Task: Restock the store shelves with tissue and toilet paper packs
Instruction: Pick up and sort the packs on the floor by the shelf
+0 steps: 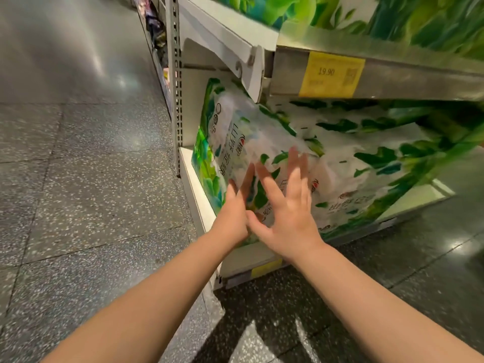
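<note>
The step in hand looks like seating a tissue pack on the bottom shelf. The green-and-white pack sits at the left end of that shelf, hard by the perforated upright, tilted so its top leans back under the shelf above, where a yellow price tag reads 19.90. The left hand lies flat against the pack's lower front, fingers straight. The right hand is just right of it, fingers spread and straight, at the pack's face; blur hides whether it touches. Neither hand grips anything. More packs of the same print fill the shelf to the right of the pack. The next move probably calls for a level push at the lower face so the pack stands square and flush with its neighbours.
</note>
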